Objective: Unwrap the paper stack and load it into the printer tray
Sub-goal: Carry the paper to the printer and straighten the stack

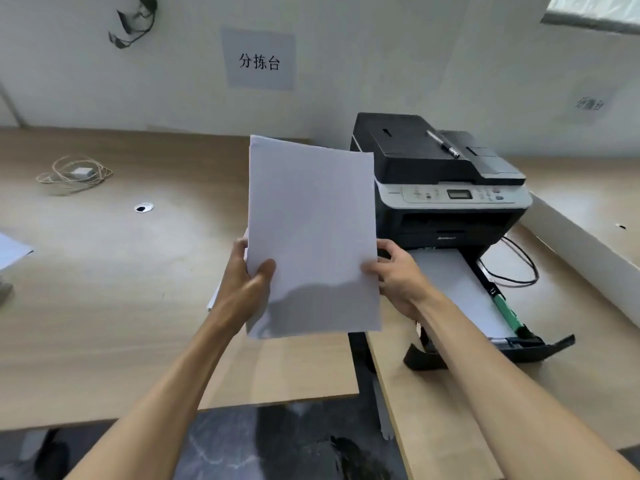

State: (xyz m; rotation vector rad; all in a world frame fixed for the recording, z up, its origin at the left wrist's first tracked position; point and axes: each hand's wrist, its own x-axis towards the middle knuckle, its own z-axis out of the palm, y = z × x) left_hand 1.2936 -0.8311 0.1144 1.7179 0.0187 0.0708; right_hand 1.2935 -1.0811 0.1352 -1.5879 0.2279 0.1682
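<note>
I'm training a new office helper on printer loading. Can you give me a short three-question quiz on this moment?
1. True or false: the paper stack is held by both the left hand and the right hand.
2. Multiple choice: the printer tray is A) pushed shut, B) pulled out with white paper in it, C) lifted off the desk.
3. Fill in: a ___ lies on top of the printer.

Key
1. True: one hand grips each lower side edge, and the stack is raised above the desk.
2. B
3. pen
</note>
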